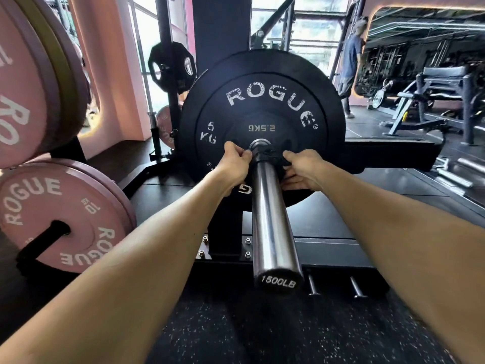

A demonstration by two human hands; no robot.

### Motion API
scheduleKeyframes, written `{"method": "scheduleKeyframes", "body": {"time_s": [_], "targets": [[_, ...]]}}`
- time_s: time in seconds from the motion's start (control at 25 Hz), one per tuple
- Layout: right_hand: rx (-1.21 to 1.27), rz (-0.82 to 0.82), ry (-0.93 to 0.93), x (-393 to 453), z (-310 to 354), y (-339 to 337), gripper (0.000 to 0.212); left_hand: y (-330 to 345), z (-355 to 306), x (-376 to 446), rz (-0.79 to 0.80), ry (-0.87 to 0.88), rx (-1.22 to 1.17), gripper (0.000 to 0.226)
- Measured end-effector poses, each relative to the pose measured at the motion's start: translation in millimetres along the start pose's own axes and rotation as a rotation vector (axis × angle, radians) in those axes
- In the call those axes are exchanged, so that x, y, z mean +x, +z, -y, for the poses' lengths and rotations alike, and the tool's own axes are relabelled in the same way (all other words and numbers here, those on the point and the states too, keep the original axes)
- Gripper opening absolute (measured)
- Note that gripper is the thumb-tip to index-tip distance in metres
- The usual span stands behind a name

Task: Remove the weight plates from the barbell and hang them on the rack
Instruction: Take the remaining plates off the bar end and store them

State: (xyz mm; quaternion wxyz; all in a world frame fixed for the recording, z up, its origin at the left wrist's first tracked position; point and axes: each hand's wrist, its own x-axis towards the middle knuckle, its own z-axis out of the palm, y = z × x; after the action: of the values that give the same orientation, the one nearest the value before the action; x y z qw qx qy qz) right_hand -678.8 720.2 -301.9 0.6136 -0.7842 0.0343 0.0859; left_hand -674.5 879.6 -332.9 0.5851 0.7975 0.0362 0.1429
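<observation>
Presently, the barbell sleeve [273, 222] runs from the lower centre of the view away toward the loaded plates, its end cap stamped "1500LB". Seated on it is a large black bumper plate [262, 101] lettered "ROGUE" and "5 KG". Flat against the face of that plate sits a small black plate [262, 127] marked "2.5KG", its lettering upside down. A black collar [269, 155] encircles the sleeve directly in front of the small plate.

Both arms are extended along either side of the sleeve. The left hand [235, 164] is at the left side of the collar, its fingers curled and pinching the collar's edge. The right hand [301, 170] is at the right side, thumb and fingers curled round the collar's clasp portion; its lower fingers lie against the plate face behind. Whether the collar clasp is latched or undone cannot be determined.

To the left, two pink plates hang on storage pegs: an upper pink plate [23, 74], only partly in view, and a lower pink plate [60, 216] marked "ROGUE" and "10 KG", with the black peg [42, 243] protruding through its centre hole. Further back, a black grip plate [170, 67] hangs on an upright post. A black rack upright [220, 30] stands behind the barbell plates. At the right, a mirror [425, 48] reflects gym equipment, and a person [351, 67] stands beside it. Speckled rubber flooring [262, 332] lies below.
</observation>
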Motion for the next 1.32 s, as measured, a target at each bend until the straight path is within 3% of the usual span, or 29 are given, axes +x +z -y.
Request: {"method": "scheduleKeyframes", "body": {"time_s": [0.56,0.64,0.76,1.04,1.16,1.32], "targets": [[0.009,-0.154,-0.084,88.1,1.8,10.7,0.032,13.1,12.2,77.1,-0.046,-0.005,0.034,0.033],[-0.077,-0.195,-0.084,88.2,2.9,10.5,0.039,12.4,10.6,74.0,-0.01,-0.085,-0.045,0.044],[-0.25,-0.275,-0.109,84.1,7.5,6.0,0.039,11.1,2.6,62.0,0.137,-0.289,-0.28,0.039],[-0.366,-0.376,-0.305,71.8,30.0,2.2,0.035,9.7,-5.7,54.5,0.127,-0.343,-0.296,0.029],[-0.436,-0.377,-0.485,64.2,38.3,4.6,0.044,10.9,-7.3,54.1,0.144,-0.35,-0.306,0.026],[-0.512,-0.341,-0.542,59.1,41.5,1.5,0.052,11.8,-9.7,53.6,0.154,-0.357,-0.309,0.032]]}}
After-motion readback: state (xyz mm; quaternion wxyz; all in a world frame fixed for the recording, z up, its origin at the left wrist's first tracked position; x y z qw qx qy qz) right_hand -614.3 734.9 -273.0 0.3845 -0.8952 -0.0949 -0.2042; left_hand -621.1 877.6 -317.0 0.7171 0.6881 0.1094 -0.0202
